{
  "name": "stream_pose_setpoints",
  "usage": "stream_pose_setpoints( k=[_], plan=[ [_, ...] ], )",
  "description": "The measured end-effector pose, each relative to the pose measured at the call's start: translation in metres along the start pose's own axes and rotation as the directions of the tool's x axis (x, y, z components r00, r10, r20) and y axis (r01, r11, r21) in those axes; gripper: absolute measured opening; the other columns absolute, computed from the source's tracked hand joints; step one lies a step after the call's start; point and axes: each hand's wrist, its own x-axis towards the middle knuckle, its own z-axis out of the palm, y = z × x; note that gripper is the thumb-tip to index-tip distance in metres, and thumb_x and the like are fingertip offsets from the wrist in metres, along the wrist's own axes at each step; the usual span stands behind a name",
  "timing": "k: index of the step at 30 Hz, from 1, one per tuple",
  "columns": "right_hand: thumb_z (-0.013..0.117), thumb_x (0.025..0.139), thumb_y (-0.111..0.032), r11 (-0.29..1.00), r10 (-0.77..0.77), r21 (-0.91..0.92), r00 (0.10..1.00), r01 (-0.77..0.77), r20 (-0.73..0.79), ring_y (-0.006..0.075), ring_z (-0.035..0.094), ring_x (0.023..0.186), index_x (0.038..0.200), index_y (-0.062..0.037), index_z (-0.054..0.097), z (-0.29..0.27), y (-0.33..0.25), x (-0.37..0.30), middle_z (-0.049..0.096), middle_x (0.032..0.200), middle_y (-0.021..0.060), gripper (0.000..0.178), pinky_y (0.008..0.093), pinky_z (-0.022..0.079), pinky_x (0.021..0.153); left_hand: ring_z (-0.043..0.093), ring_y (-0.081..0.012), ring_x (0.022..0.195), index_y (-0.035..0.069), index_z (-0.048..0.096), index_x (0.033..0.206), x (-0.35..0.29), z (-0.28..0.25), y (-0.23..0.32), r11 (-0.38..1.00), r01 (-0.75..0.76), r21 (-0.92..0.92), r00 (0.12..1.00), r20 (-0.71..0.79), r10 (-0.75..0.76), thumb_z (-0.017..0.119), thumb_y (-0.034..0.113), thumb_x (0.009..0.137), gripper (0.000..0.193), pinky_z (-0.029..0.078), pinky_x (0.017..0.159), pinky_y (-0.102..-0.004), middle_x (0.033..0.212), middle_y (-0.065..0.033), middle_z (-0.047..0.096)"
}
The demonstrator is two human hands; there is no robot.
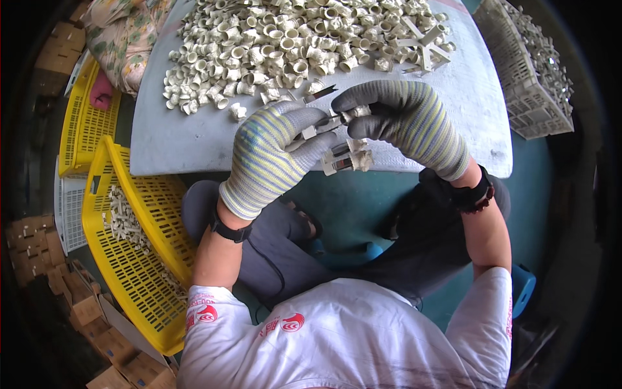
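Observation:
Over the table's near edge, my left hand point(267, 146), in a striped knit glove with grey fingertips, is closed on a white branched plastic part point(310, 132) with several arms. One lower arm point(332, 163) carries a cream cup-shaped piece point(361, 157). A dark, pointed tip point(322, 93) sticks out above my left fingers. My right hand point(414, 120), gloved alike, pinches another small cream cup-shaped piece point(357, 114) at the end of a middle arm. Fingers hide much of the part, so I cannot tell how far that piece sits on the arm.
A heap of cream cup-shaped pieces point(278, 48) covers the far tabletop point(194, 139), with a white star-shaped frame point(426, 47) at its right. Yellow baskets point(133, 259) stand at left, one holding small white pieces point(125, 220). A white crate point(534, 107) of parts stands far right.

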Motion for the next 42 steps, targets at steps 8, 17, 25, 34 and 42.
stream_pose_setpoints(
  k=[8,17,25,34,42],
  plan=[
    [0.077,0.092,-0.003,0.992,0.126,-0.004,0.992,-0.126,-0.012,0.0093,0.068,0.074,0.122,-0.0016,0.072,0.014,-0.008,-0.006,0.076,0.096,0.0061,0.031,0.0252,0.056,0.065,0.067,-0.0344,0.078,0.004,0.073,0.096,-0.01,0.008,-0.002,0.988,-0.117,0.105,0.991,-0.045,0.122,0.085,0.014,0.079,0.023,0.054,0.068,-0.0436,0.092,-0.0158,0.07],
    [0.077,0.089,0.001,0.98,-0.038,-0.192,0.999,0.043,0.028,0.0123,0.072,0.089,0.121,-0.0024,0.073,-0.005,-0.002,-0.006,0.077,0.1,0.0055,0.032,0.029,0.059,0.076,0.067,-0.0356,0.079,0.003,0.073,0.096,-0.006,0.01,0.003,0.988,-0.118,0.098,0.992,-0.026,0.121,0.085,0.013,0.078,0.024,0.054,0.069,-0.0436,0.093,-0.016,0.071],
    [0.077,0.089,-0.001,0.975,0.195,-0.123,0.977,-0.183,0.088,0.0128,0.074,0.085,0.113,-0.0007,0.075,-0.002,-0.017,-0.006,0.078,0.089,0.007,0.024,0.0275,0.06,0.076,0.068,-0.0343,0.088,0.006,0.074,0.098,-0.008,0.01,0.0,0.986,-0.143,0.084,0.99,0.019,0.142,0.088,0.02,0.076,0.03,0.054,0.079,-0.0439,0.094,-0.0128,0.071],
    [0.082,0.089,-0.008,0.993,0.094,-0.086,0.977,-0.079,0.191,0.0082,0.069,0.08,0.114,-0.0027,0.077,0.002,-0.015,0.006,0.077,0.091,0.0032,0.026,0.0252,0.058,0.074,0.067,-0.0146,0.105,-0.001,0.067,0.134,-0.015,-0.002,-0.023,0.858,0.425,-0.287,0.899,0.24,-0.366,0.063,0.031,0.107,0.042,0.053,0.095,-0.0295,0.117,-0.0101,0.074],
    [0.066,0.101,-0.028,0.548,-0.187,-0.826,0.943,-0.132,-0.276,0.0305,0.074,0.081,0.113,-0.0065,0.076,-0.041,0.072,0.065,0.077,0.095,0.0149,0.026,0.0394,0.057,0.074,0.066,-0.0059,0.091,0.001,0.071,0.123,-0.01,-0.009,-0.01,0.44,0.662,-0.607,0.717,0.341,-0.609,0.077,0.026,0.097,0.036,0.055,0.079,-0.0219,0.104,-0.003,0.074]
  ],
)
